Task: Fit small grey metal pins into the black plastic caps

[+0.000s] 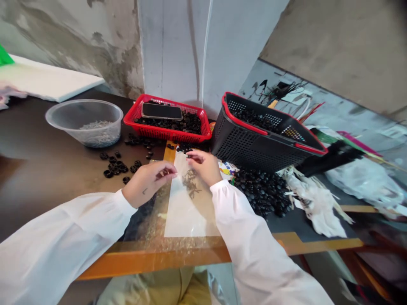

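My left hand (150,181) hovers at the left edge of a white sheet (190,216), thumb and fingers pinched together; what they hold, if anything, is too small to make out. Over the sheet's far part, my right hand (206,167) pinches a small black piece (188,156) between thumb and fingertips. Between and below the hands lies a loose heap of small, thin brownish pieces (191,184). Several black ring-shaped parts (116,167) are scattered left of my left hand. Small black parts (263,191) form a big pile right of my right wrist.
Behind the hands, a red basket (168,134) holds black parts and a phone (162,111). A clear tub (71,131) with small pale pieces stands left. At right are a tall black basket (248,146) with a red rim, white cloth scraps (321,203) and plastic bags (365,182).
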Demonstrator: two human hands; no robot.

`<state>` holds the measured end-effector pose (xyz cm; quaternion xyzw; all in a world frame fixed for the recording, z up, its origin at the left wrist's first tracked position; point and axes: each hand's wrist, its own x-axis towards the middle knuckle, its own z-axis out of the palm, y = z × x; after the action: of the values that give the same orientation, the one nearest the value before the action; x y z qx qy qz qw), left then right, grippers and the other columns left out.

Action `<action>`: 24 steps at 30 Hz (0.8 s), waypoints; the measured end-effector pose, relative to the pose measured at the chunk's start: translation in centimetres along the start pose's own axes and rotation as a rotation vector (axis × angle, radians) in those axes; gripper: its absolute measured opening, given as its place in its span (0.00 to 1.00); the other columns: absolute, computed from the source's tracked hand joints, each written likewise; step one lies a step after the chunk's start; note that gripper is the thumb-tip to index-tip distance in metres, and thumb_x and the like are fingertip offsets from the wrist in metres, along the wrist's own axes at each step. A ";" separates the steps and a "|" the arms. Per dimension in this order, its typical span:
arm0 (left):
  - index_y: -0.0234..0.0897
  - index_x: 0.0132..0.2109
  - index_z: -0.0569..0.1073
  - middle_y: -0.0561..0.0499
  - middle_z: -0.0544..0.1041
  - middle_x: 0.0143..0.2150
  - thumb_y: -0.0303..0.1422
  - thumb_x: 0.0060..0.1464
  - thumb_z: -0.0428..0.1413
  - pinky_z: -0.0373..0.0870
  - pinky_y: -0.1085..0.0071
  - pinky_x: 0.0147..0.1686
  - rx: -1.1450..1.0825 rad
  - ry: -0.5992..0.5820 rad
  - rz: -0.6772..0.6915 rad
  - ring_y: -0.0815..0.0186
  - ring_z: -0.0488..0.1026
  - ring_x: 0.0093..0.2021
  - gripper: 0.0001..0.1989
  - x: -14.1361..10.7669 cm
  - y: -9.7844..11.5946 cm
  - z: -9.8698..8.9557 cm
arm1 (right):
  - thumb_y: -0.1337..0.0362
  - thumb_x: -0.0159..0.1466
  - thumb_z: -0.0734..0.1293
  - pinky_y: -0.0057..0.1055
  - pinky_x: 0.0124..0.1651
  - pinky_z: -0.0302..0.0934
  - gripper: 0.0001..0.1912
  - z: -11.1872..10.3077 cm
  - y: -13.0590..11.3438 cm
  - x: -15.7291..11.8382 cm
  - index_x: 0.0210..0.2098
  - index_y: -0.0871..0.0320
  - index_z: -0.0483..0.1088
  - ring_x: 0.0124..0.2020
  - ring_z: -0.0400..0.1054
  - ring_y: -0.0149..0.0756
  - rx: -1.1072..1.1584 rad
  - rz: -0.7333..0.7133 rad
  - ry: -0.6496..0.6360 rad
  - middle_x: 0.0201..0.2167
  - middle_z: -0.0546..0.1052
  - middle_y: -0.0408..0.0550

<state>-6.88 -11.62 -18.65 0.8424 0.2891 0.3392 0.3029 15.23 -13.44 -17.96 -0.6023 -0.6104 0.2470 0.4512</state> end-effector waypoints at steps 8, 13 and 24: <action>0.39 0.41 0.82 0.49 0.80 0.39 0.36 0.60 0.59 0.72 0.75 0.35 -0.002 0.193 0.035 0.67 0.76 0.37 0.08 1.0 -1.1 -1.7 | 0.64 0.53 0.75 0.36 0.50 0.71 0.14 3.1 -1.9 -2.2 0.41 0.56 0.79 0.39 0.78 0.35 0.523 0.178 -0.252 0.37 0.83 0.46; 0.39 0.42 0.82 0.49 0.80 0.39 0.31 0.60 0.59 0.72 0.76 0.36 0.036 0.218 0.141 0.68 0.76 0.37 0.07 0.8 -1.0 -1.6 | 0.59 0.49 0.80 0.33 0.51 0.71 0.20 3.1 -2.6 -2.6 0.41 0.57 0.80 0.36 0.77 0.31 0.782 0.396 -0.309 0.35 0.83 0.45; 0.39 0.42 0.83 0.49 0.80 0.37 0.33 0.59 0.61 0.72 0.75 0.35 -0.015 0.212 0.120 0.69 0.76 0.36 0.06 0.8 -0.7 -1.5 | 0.57 0.49 0.79 0.28 0.44 0.71 0.21 2.7 -3.0 -2.6 0.42 0.54 0.81 0.32 0.73 0.26 0.827 0.387 -0.349 0.32 0.81 0.41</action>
<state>-7.77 -10.14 -17.97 0.8153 0.2660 0.4458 0.2563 11.04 -15.72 -17.41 -0.4247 -0.4044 0.6455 0.4893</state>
